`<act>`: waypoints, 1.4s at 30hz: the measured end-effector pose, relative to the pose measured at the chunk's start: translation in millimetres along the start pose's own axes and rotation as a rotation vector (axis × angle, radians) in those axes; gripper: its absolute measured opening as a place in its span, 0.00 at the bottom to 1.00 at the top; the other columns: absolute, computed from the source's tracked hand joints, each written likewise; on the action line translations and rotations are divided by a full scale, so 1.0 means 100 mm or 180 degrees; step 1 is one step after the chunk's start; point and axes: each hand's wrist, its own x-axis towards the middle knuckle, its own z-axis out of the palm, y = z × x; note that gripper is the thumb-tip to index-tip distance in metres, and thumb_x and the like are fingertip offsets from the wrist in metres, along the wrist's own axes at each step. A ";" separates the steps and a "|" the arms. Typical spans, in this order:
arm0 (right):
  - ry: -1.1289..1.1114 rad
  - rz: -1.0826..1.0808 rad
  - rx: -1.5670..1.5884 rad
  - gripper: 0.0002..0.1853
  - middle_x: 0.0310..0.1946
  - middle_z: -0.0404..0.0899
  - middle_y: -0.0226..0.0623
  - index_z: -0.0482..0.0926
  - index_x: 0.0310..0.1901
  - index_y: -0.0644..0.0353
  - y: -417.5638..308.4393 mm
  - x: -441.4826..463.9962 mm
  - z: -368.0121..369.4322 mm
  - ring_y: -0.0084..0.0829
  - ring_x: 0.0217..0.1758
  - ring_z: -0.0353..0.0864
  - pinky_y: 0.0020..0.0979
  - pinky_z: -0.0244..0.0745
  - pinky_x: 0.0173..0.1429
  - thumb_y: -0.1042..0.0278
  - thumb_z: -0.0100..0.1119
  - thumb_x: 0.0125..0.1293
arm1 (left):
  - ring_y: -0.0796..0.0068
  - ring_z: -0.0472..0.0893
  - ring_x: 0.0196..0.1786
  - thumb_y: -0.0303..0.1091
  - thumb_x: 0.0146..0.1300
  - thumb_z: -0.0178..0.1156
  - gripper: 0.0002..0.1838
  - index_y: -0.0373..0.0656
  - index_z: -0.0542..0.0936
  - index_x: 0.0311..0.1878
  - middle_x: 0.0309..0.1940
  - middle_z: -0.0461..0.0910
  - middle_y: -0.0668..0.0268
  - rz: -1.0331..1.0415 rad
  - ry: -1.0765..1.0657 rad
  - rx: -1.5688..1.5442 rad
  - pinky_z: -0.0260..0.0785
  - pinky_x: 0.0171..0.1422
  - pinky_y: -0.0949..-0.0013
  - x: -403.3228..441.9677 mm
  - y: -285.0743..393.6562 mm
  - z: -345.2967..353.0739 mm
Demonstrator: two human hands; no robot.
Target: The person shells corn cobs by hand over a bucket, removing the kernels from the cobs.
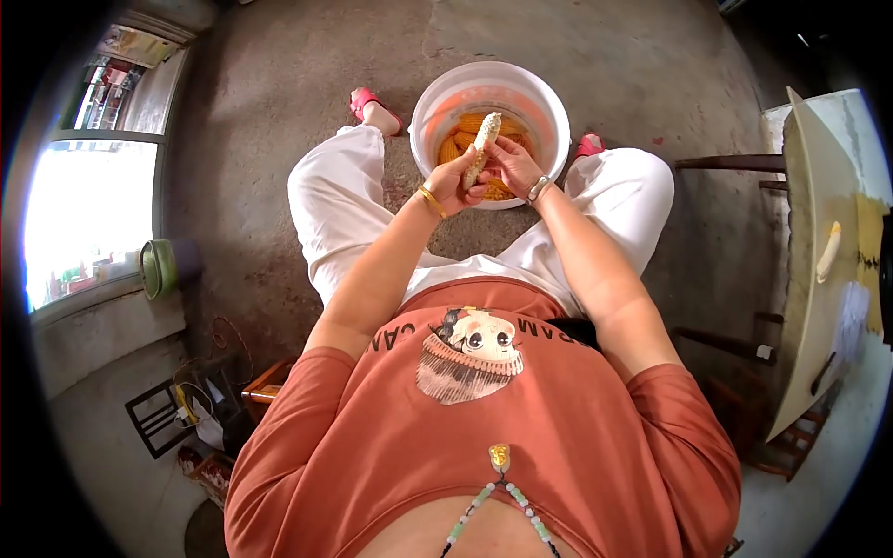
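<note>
A pale corn cob [485,139], looking mostly bare of kernels, is tilted upright over the bucket. My left hand [454,183] is closed around its lower part, a gold bangle at the wrist. From the other side, my right hand [514,167] grips the cob with fingers bent against it; a silver-coloured watch or bracelet circles that wrist. Below both hands is a white bucket [555,104], standing between my feet. Inside it lie several yellow-orange corn ears [454,144], partly hidden by my hands. Whether loose kernels lie among them is hard to make out.
At the right stands a table [805,307] bearing another corn cob [828,251], some white paper [850,321] and a dark slim object. A green bin [159,269] is by the window at the left. Wooden furniture [267,391] stands behind my left side.
</note>
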 end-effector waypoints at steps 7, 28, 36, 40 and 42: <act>0.0210 0.0063 0.0361 0.16 0.40 0.77 0.26 0.73 0.50 0.55 -0.03 -0.02 0.10 0.19 0.40 0.76 0.22 0.75 0.42 0.56 0.57 0.66 | 0.86 0.56 0.15 0.49 0.67 0.50 0.14 0.49 0.70 0.36 0.17 0.58 0.78 -0.0173 0.0036 0.0276 0.45 0.16 0.81 0.11 0.02 -0.14; 0.0359 0.0322 0.0328 0.20 0.38 0.76 0.26 0.73 0.48 0.54 0.02 -0.01 0.11 0.19 0.39 0.76 0.23 0.74 0.40 0.48 0.56 0.64 | 0.89 0.53 0.12 0.48 0.64 0.57 0.13 0.51 0.70 0.31 0.13 0.56 0.81 -0.0128 0.0475 0.0831 0.43 0.14 0.81 0.12 -0.03 -0.01; 0.0983 0.0405 0.0106 0.19 0.35 0.79 0.29 0.75 0.44 0.55 -0.06 -0.02 0.10 0.23 0.34 0.80 0.24 0.76 0.37 0.48 0.59 0.62 | 0.82 0.62 0.17 0.52 0.69 0.46 0.17 0.46 0.71 0.39 0.22 0.70 0.71 -0.0128 0.0261 0.0211 0.51 0.17 0.79 0.22 0.00 -0.12; 0.1049 0.0421 -0.0115 0.21 0.37 0.77 0.26 0.76 0.45 0.55 -0.18 -0.09 0.18 0.20 0.38 0.76 0.22 0.74 0.38 0.47 0.61 0.60 | 0.78 0.65 0.17 0.54 0.69 0.44 0.22 0.44 0.73 0.41 0.24 0.73 0.67 0.0165 0.0814 0.0828 0.55 0.19 0.77 0.28 -0.04 -0.14; 0.1151 0.0376 -0.0293 0.20 0.35 0.78 0.26 0.77 0.43 0.56 -0.12 -0.06 0.16 0.18 0.34 0.76 0.21 0.73 0.36 0.47 0.62 0.60 | 0.78 0.65 0.16 0.55 0.69 0.44 0.22 0.43 0.73 0.39 0.23 0.72 0.67 0.0295 0.0876 0.1221 0.55 0.18 0.77 0.27 -0.05 -0.12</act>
